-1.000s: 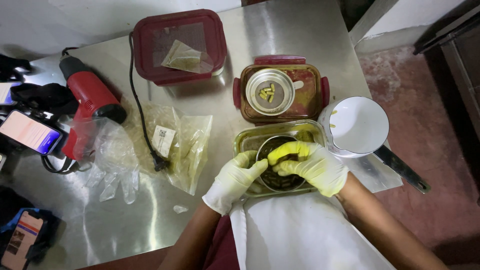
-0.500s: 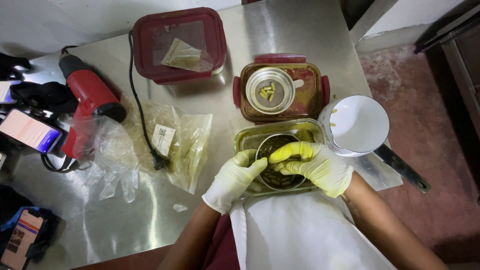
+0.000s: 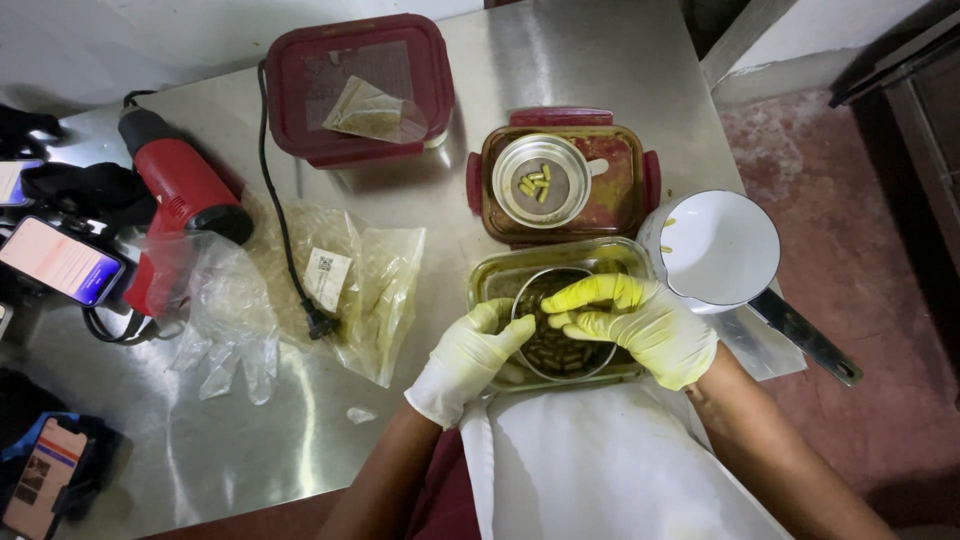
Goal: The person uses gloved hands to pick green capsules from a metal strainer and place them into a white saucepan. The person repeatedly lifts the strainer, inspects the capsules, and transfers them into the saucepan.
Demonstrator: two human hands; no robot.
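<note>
My left hand (image 3: 465, 360), in a pale glove, grips the near left rim of a round metal bowl (image 3: 523, 305) full of greenish capsules (image 3: 553, 350). My right hand (image 3: 640, 322), in a yellow-tinted glove, reaches over the bowl from the right, its fingertips pinched just above the capsules; whether a capsule is between them I cannot tell. The bowl sits inside a clear rectangular container (image 3: 500, 268). Behind it a small round metal dish (image 3: 540, 185) with several capsules rests in a brown-red container (image 3: 620, 200).
A white pan (image 3: 720, 250) with a dark handle stands to the right. A red lidded box (image 3: 360, 85) sits at the back. A red heat gun (image 3: 175, 205), its black cord, plastic bags (image 3: 370, 290), loose gloves and phones (image 3: 60, 260) lie on the steel table's left side.
My right hand's fingers have shifted slightly over the bowl of capsules. My left hand stays on the bowl's rim.
</note>
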